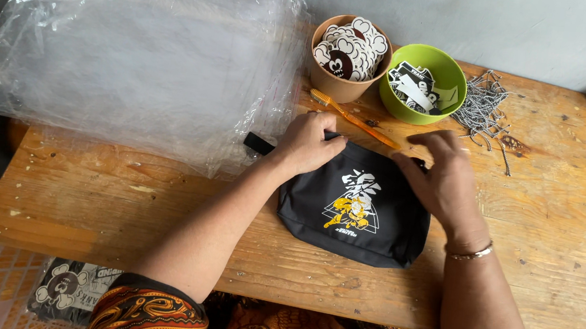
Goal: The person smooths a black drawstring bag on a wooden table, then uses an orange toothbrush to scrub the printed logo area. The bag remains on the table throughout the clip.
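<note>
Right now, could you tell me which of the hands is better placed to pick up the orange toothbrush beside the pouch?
Probably the left hand: it rests on the black pouch top edge, just below the toothbrush head; the right hand sits past its other end.

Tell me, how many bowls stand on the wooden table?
2. A brown bowl stands behind the left hand; a green bowl is beside it, behind the right hand.

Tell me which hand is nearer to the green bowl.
Right. The right hand rests on the black pouch just below the green bowl; the left hand grips the pouch's top edge farther left, nearer the brown cup.
</note>
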